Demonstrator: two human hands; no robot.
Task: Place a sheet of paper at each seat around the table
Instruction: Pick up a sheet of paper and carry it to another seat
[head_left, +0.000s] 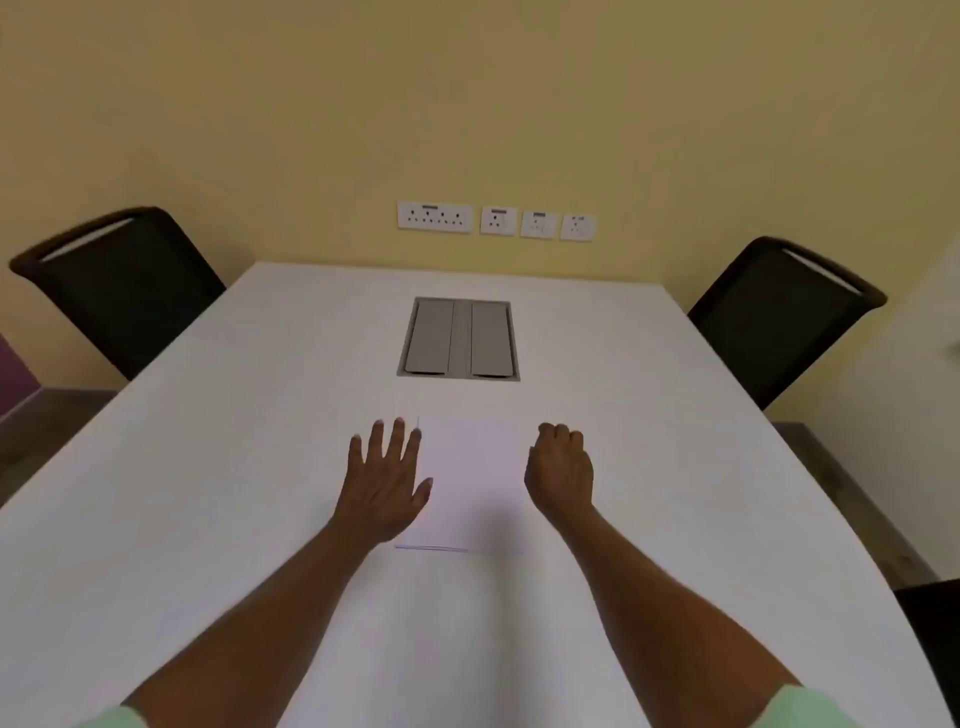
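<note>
A stack of white paper (470, 478) lies flat in the middle of the white table (208, 467), hard to tell from the tabletop. My left hand (387, 475) is spread flat, its fingers apart, resting at the stack's left edge. My right hand (561, 467) sits at the stack's right edge with its fingers curled under; whether it grips any sheet is hidden. Two black chairs stand at the far corners, one on the left (119, 286) and one on the right (779, 317). No sheet shows at either seat.
A grey cable box (460, 338) with two lids is set into the table beyond the paper. Several wall sockets (496, 221) line the yellow wall behind. Part of another dark chair (935, 639) shows at the right edge.
</note>
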